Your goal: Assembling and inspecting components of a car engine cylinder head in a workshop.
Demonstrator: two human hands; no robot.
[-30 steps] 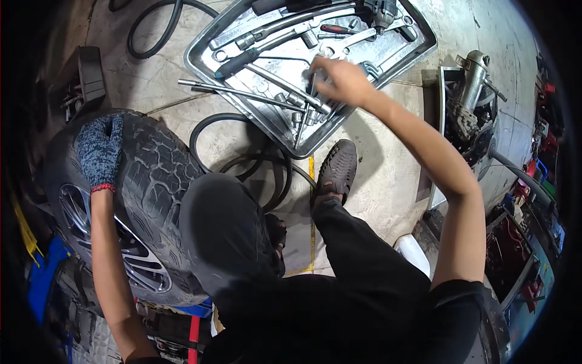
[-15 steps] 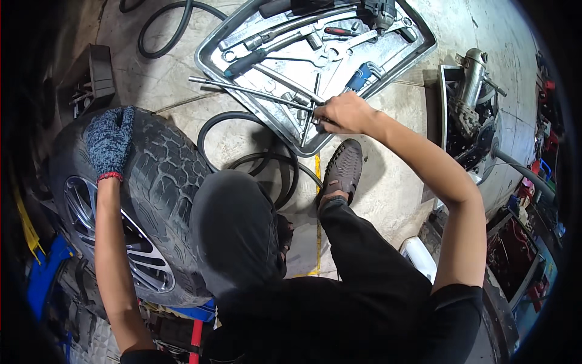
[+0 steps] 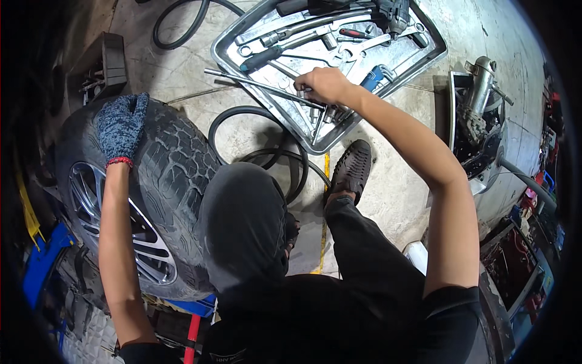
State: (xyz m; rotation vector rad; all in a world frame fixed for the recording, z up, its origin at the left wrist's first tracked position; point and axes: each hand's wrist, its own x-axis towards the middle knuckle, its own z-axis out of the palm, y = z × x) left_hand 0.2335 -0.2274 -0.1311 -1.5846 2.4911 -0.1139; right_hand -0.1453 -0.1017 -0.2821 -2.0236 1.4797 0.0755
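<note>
My left hand (image 3: 123, 130), in a blue-grey knit glove with a red cuff, rests on top of a large tyre (image 3: 173, 148) with a chunky tread and a silver spoked wheel (image 3: 151, 252). Its fingers lie along the rubber. My bare right hand (image 3: 324, 85) is over a metal tray (image 3: 285, 124) of tools, fingers curled by the steel bars; whatever they grip is hidden. A long thin bar (image 3: 242, 80) juts over the tray's left edge. Under the right hand lie sockets (image 3: 330, 113). Farther in are combination wrenches (image 3: 370, 43), a dark-handled tool (image 3: 260, 59) and a blue hex key set (image 3: 372, 79).
A black hose (image 3: 215, 130) coils on the floor between tyre and tray. A dark box of parts (image 3: 112, 64) stands at the far left. To the right is a metal cylinder-shaped part (image 3: 482, 88) on a machine. My shoe (image 3: 350, 170) is just below the tray.
My right hand has moved left and away from me, off the sockets at the tray's near corner. The left hand stays on the tyre. The whole view has shifted slightly.
</note>
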